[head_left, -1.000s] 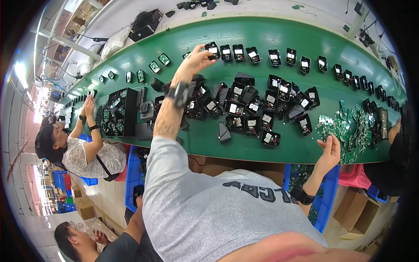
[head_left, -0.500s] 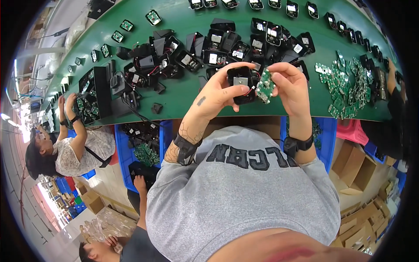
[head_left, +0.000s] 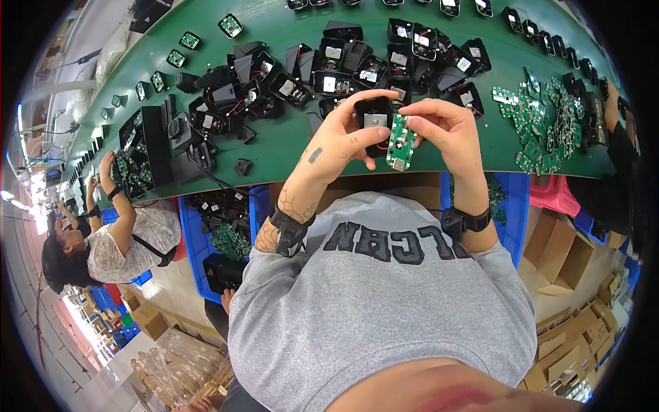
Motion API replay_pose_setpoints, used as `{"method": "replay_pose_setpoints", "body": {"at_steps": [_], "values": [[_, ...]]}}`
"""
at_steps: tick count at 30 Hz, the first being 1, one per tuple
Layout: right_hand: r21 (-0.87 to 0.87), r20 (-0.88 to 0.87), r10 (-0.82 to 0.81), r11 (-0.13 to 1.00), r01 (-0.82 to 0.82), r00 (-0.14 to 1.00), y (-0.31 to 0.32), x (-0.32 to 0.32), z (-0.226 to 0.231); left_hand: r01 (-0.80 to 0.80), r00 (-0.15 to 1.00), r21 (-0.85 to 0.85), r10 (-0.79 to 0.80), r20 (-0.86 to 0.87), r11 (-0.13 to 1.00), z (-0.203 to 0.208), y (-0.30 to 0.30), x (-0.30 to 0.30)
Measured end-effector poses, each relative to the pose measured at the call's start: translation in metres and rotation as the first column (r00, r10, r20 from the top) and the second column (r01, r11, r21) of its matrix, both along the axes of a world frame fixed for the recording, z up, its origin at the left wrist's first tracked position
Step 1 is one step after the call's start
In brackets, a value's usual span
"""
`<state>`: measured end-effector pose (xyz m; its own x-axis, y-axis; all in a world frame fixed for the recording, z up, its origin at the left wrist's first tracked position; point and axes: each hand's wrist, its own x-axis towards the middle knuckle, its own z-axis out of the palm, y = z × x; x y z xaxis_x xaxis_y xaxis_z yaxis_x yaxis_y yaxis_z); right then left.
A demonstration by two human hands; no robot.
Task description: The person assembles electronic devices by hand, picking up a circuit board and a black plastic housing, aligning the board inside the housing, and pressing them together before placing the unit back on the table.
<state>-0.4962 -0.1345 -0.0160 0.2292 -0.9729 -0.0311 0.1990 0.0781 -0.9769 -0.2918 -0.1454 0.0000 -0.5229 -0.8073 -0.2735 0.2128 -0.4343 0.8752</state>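
Note:
My left hand (head_left: 338,137) is closed around a small black plastic housing (head_left: 373,108), its open side facing up and a silvery square plate inside. Between the thumb and fingers of my right hand (head_left: 445,132) is a green circuit board (head_left: 401,143), held upright just right of the housing. A metal connector sits at the board's lower end. The board's left edge is close to my left thumb; whether they touch I cannot tell. Just beyond both hands lies a heap of similar black housings (head_left: 334,82) with red wires and silvery plates.
On the green table (head_left: 274,154), loose circuit boards (head_left: 535,123) are piled at right. Housings with boards stand in rows along the far side. Blue bins (head_left: 195,257) sit below the near edge, with a pink basket (head_left: 552,196) at right. Another person (head_left: 130,233) works at left.
The circuit board has turned more upright and moved slightly left, closer to the housing. My right hand has shifted left with it. The left hand still holds the housing.

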Motion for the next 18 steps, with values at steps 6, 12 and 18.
{"method": "replay_pose_setpoints", "body": {"at_steps": [6,12,18], "values": [[-0.012,-0.006,-0.038,0.999,0.038,0.999,0.002,0.003,0.0,-0.017,1.0,0.011,0.017,0.004,1.0,-0.003,0.0,-0.006],[-0.093,-0.046,-0.086,0.992,0.082,0.995,0.004,0.004,0.006,-0.106,0.994,-0.033,0.106,0.01,0.994,-0.008,0.003,-0.014],[-0.61,-0.399,-0.345,0.791,0.035,0.849,-0.009,-0.002,0.006,-0.01,0.961,0.214,0.068,-0.267,0.977,0.002,0.005,-0.018]]}}
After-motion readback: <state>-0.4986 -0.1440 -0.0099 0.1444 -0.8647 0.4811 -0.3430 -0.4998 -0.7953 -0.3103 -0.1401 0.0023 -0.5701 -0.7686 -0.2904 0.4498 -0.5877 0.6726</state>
